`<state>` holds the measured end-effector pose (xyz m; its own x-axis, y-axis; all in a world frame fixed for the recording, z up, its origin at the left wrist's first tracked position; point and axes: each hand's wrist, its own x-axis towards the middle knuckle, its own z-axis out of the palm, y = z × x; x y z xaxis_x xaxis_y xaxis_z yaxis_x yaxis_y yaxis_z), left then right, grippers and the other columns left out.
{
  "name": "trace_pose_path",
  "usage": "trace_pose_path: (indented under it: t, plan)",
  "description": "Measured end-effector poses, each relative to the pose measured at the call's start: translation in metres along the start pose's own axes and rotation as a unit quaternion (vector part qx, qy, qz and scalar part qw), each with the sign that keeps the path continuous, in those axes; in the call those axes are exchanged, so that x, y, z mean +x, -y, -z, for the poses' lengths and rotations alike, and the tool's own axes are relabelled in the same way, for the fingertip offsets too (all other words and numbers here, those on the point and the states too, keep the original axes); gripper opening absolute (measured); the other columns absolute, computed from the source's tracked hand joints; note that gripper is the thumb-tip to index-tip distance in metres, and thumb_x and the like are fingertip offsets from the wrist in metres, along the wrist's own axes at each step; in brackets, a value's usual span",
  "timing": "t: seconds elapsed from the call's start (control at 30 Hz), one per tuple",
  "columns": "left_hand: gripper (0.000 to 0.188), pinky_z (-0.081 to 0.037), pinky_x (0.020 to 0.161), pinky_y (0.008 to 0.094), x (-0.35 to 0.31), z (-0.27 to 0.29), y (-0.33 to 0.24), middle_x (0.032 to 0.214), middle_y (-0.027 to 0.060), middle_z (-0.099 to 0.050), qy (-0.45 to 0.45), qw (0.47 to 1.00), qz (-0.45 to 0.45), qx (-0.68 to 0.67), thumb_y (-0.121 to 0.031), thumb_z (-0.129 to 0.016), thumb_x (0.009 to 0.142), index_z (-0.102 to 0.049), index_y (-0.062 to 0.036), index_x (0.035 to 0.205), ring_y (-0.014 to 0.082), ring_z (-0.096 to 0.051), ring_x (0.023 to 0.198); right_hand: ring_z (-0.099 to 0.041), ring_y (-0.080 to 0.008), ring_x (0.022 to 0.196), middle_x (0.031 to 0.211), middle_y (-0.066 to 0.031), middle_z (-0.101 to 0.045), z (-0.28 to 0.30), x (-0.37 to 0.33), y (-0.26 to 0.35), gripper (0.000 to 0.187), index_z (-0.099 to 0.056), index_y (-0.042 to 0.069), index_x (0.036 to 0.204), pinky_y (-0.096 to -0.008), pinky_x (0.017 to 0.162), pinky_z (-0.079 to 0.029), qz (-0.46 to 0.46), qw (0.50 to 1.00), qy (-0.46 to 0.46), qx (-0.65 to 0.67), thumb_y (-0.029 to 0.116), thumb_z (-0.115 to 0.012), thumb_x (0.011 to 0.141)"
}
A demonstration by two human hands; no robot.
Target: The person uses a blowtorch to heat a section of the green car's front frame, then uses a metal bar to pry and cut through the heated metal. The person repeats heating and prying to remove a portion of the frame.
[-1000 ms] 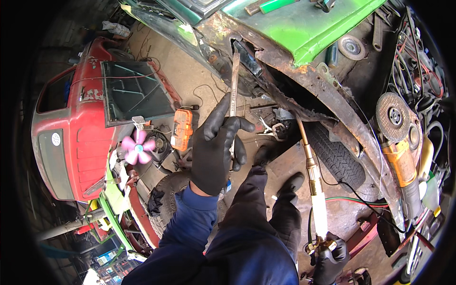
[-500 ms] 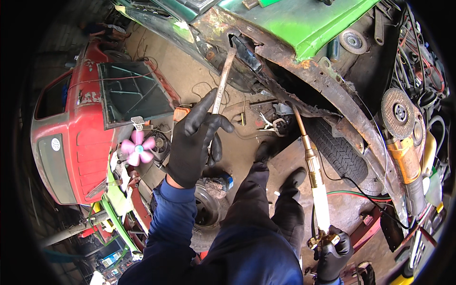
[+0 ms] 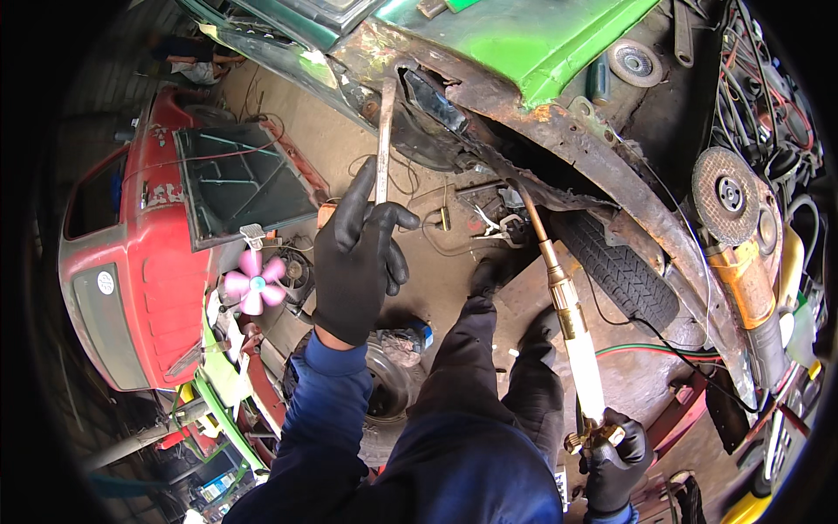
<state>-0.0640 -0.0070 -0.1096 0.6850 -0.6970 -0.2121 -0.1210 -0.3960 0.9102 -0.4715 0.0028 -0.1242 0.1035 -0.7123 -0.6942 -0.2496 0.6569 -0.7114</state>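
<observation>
My left hand (image 3: pixel 353 271), in a black glove, holds a long flat metal bar (image 3: pixel 382 144) with the index finger stretched along it. The bar points up, its far end by the rusted body panel (image 3: pixel 384 52), left of a ragged hole; whether they touch I cannot tell. My right hand (image 3: pixel 615 463), also gloved, is closed around the valve end of a brass gas torch (image 3: pixel 573 336). The torch's copper tip (image 3: pixel 528 210) reaches up to the torn lower edge of the rusted panel. No flame shows at the tip.
A tire (image 3: pixel 620 271) sits under the green car's fender (image 3: pixel 585 44). An angle grinder (image 3: pixel 742 279) lies at the right beside tangled cables and red and green hoses (image 3: pixel 655 353). On the left stand a red vehicle cab (image 3: pixel 166 271) and a pink fan (image 3: pixel 254 283). A person (image 3: pixel 194 61) is far back.
The bar's end has shifted left, away from the hole's edge. The torch keeps nearly the same place against the panel. The whole view has shifted slightly.
</observation>
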Motion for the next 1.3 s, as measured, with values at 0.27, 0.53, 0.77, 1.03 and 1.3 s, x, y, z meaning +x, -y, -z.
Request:
trace_pose_path:
  t: [0.27,0.53,0.77,1.03,1.3]
  plan:
    - [0.056,-0.042,0.044,0.0217,0.001,-0.012,0.017,0.096,0.0073,-0.074,0.001,1.000,0.009,-0.012,-0.012,-0.055,0.111,-0.042,-0.0038,0.164,0.0051,-0.057,0.050,-0.067,-0.0147,0.080,0.097,-0.0104,-0.073,0.007,0.003,-0.002,0.042,-0.072,-0.008,0.119,-0.0308,0.069,-0.055,-0.012,1.000,-0.006,0.005,-0.004,-0.068,0.078]
    - [0.056,-0.042,0.044,0.0215,0.005,-0.021,0.022,0.096,0.0069,-0.074,-0.026,1.000,0.010,0.012,-0.013,-0.056,0.110,-0.043,-0.0040,0.164,0.0048,-0.056,0.050,-0.068,-0.0162,0.087,0.098,-0.0103,-0.075,0.008,0.007,-0.008,0.041,-0.073,-0.007,0.119,-0.0342,0.079,-0.056,-0.007,1.000,0.007,0.004,-0.004,-0.070,0.078]
    - [0.041,-0.046,0.045,0.0234,-0.024,-0.051,0.058,0.094,0.0083,-0.071,-0.018,0.987,0.131,-0.088,-0.013,-0.054,0.110,-0.055,0.0002,0.148,0.0091,-0.061,0.054,-0.068,-0.0159,0.085,0.102,-0.0110,-0.074,0.011,0.002,-0.008,0.043,-0.072,-0.007,0.121,-0.0308,0.074,-0.056,0.001,1.000,-0.018,0.008,-0.006,-0.066,0.078]
    - [0.030,-0.053,0.061,0.0298,-0.010,-0.095,0.120,0.086,0.0052,-0.066,0.090,0.937,0.185,-0.282,-0.018,-0.056,0.112,-0.062,-0.0007,0.136,0.0125,-0.060,0.062,-0.068,-0.0153,0.080,0.099,-0.0111,-0.074,0.010,-0.006,0.002,0.041,-0.071,-0.006,0.122,-0.0298,0.070,-0.056,0.014,1.000,-0.024,-0.002,-0.004,-0.067,0.080]
    - [0.043,-0.050,0.057,0.0340,-0.017,-0.128,0.152,0.075,0.0009,-0.058,0.070,0.809,0.180,-0.555,-0.040,-0.054,0.113,-0.064,-0.0039,0.134,0.0116,-0.049,0.052,-0.065,-0.0127,0.074,0.093,-0.0078,-0.072,-0.002,-0.014,0.011,0.037,-0.071,-0.003,0.119,-0.0277,0.064,-0.053,0.050,0.995,-0.048,-0.065,0.013,-0.075,0.086]
